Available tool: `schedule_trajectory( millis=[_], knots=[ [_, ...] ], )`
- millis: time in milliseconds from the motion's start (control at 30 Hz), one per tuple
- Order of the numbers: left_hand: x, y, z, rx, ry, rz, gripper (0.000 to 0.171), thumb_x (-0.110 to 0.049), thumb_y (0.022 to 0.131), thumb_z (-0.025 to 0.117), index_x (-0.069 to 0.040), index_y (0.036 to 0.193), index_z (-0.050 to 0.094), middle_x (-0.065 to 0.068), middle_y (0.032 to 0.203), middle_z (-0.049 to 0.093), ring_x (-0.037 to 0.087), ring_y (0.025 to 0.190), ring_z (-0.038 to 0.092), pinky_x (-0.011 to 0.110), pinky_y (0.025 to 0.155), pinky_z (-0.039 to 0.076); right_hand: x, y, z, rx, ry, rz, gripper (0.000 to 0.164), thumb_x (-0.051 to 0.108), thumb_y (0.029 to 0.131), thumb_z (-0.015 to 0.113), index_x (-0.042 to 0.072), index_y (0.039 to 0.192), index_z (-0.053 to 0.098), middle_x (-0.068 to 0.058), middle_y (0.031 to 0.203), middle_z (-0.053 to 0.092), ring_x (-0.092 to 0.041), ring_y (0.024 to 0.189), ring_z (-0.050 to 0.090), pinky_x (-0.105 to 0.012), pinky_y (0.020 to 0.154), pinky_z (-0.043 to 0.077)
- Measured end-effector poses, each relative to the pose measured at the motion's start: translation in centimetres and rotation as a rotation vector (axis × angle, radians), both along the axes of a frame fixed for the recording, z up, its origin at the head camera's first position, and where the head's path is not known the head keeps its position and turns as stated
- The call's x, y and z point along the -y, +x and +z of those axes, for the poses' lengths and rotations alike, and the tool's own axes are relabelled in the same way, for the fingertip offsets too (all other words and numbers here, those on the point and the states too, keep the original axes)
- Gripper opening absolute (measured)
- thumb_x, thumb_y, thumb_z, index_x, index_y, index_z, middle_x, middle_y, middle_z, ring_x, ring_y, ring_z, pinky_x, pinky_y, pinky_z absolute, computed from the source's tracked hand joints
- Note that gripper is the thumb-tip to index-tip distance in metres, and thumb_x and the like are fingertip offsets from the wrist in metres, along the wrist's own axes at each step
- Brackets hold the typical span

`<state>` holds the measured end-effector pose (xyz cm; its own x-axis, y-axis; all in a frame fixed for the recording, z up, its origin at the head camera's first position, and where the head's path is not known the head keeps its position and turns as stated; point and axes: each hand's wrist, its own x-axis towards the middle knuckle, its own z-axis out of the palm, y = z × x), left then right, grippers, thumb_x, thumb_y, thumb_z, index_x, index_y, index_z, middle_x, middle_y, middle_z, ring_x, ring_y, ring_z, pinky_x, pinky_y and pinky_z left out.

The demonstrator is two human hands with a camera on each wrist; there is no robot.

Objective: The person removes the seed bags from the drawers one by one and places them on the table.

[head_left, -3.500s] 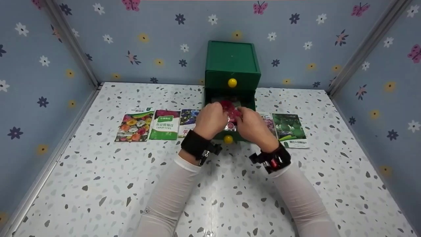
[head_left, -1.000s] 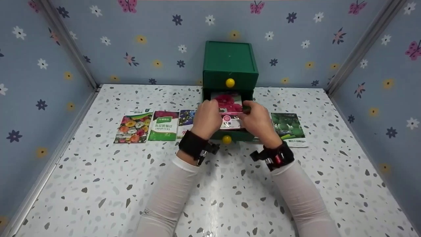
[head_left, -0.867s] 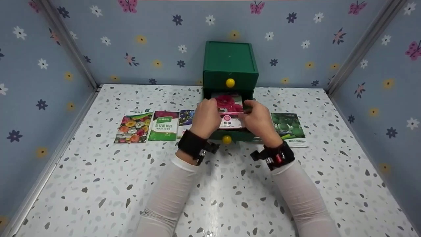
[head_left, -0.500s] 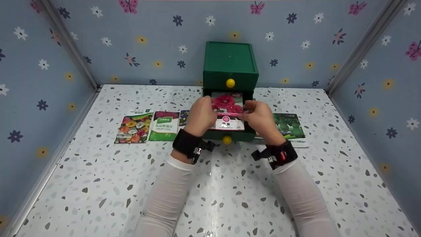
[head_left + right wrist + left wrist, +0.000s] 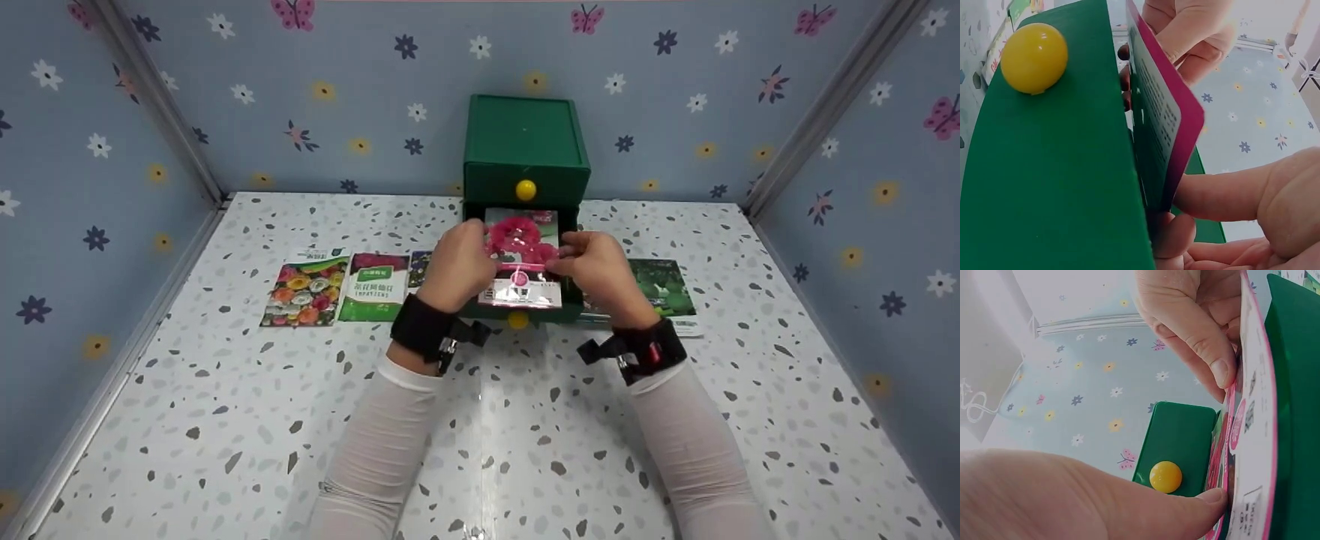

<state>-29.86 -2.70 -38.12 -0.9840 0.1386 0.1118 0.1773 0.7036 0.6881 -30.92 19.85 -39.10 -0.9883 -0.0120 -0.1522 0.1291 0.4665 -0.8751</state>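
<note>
Head, hands: I see the left hand [image 5: 457, 264] and right hand [image 5: 600, 271] each pinching one side of the pink-flower packet [image 5: 523, 289].
Head, packet: above the pulled-out lower drawer [image 5: 555, 315] of the green cabinet [image 5: 525, 131]; other packets [image 5: 373, 289] lie on the table [image 5: 480, 457] to both sides.
Left wrist, thumbs: I make out both on the packet's flower face.
Right wrist, grip: right thumb and fingertips close on its edge, beside the drawer's yellow knob [image 5: 1034, 58].

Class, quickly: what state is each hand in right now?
Left hand: closed, holding the pink-flower packet by one side.
Right hand: closed, holding its opposite side.
</note>
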Motion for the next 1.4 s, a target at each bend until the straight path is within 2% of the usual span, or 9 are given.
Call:
schedule_trajectory(
  millis=[167,367,600,733,933,1167,1400],
  knots=[
    [-0.1,0.1,0.2,0.022,0.014,0.007,0.038,0.0,0.094,0.082,0.005,0.129,0.069,0.018,0.121,0.072,0.033,0.108,0.068,0.046,0.1,0.057,-0.2,0.0,0.2,0.003,0.03,0.016,0.062,0.01,0.105,0.076,-0.007,0.16,0.053,-0.018,0.137,0.069,-0.027,0.127,0.06,-0.041,0.114,0.051],
    [-0.4,0.2,0.3,0.024,0.046,0.011,0.035,-0.002,0.093,0.084,0.003,0.125,0.07,0.015,0.117,0.072,0.031,0.105,0.067,0.045,0.097,0.057,-0.3,0.3,0.4,-0.014,-0.017,0.025,0.06,0.007,0.105,0.075,-0.005,0.159,0.054,-0.017,0.13,0.068,-0.027,0.118,0.064,-0.036,0.099,0.056],
    [-0.9,0.4,0.2,0.01,0.045,0.005,0.035,-0.003,0.095,0.082,0.004,0.127,0.07,0.016,0.123,0.073,0.031,0.108,0.068,0.045,0.1,0.057,-0.8,0.3,0.6,-0.051,-0.039,0.002,0.055,0.004,0.102,0.076,-0.003,0.155,0.059,-0.017,0.124,0.069,-0.025,0.106,0.068,-0.03,0.086,0.06],
    [-1.2,0.5,0.2,-0.005,0.049,-0.002,0.035,-0.004,0.096,0.082,0.003,0.128,0.07,0.016,0.123,0.073,0.03,0.11,0.068,0.045,0.1,0.057,-1.2,0.5,0.8,-0.054,-0.06,-0.005,0.056,0.003,0.103,0.075,-0.002,0.156,0.058,-0.018,0.126,0.07,-0.026,0.107,0.069,-0.032,0.087,0.061],
    [-1.9,0.6,0.1,-0.018,0.062,0.001,0.035,-0.006,0.098,0.08,0.002,0.131,0.07,0.014,0.124,0.073,0.028,0.112,0.069,0.044,0.1,0.057,-1.9,0.7,1.5,-0.035,-0.006,-0.021,0.058,0.009,0.104,0.077,0.004,0.158,0.058,-0.017,0.129,0.071,-0.028,0.114,0.068,-0.037,0.094,0.059],
    [-3.0,0.8,0.1,-0.036,0.067,0.004,0.043,-0.011,0.101,0.082,0.0,0.141,0.068,0.012,0.132,0.071,0.026,0.121,0.067,0.042,0.108,0.055,-2.6,0.9,2.3,-0.038,0.011,-0.051,0.059,0.011,0.104,0.077,0.007,0.16,0.058,-0.018,0.127,0.073,-0.03,0.112,0.069,-0.04,0.098,0.055],
    [-3.8,1.0,-0.4,-0.099,0.08,-0.031,0.053,-0.013,0.104,0.081,0.0,0.152,0.064,0.015,0.141,0.07,0.027,0.131,0.065,0.043,0.115,0.052,-3.2,1.1,2.7,-0.054,0.021,-0.111,0.057,0.011,0.107,0.074,0.009,0.162,0.057,-0.017,0.128,0.071,-0.029,0.116,0.065,-0.043,0.1,0.054]
  ],
)
